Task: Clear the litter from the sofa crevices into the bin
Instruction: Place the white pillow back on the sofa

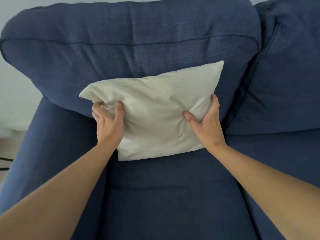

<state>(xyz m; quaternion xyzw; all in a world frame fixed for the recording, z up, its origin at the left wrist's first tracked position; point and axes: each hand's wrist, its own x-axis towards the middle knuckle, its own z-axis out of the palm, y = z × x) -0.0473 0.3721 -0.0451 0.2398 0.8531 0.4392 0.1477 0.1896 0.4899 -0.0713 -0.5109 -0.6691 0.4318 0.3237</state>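
Note:
A cream throw pillow (155, 108) leans against the back cushion (129, 45) of a dark blue sofa, its lower edge resting on the seat cushion (164, 196). My left hand (108, 120) grips the pillow's left side, bunching the fabric under its fingers. My right hand (206, 122) clasps the pillow's right edge, thumb pressed into its front. No litter and no bin are in view. The crevice behind the pillow is hidden.
The sofa's left armrest (48, 144) runs along the left. A second back cushion (285, 75) and seat stand to the right, with a dark gap between the cushions. A pale wall and floor show at far left, with black cables (5, 163) there.

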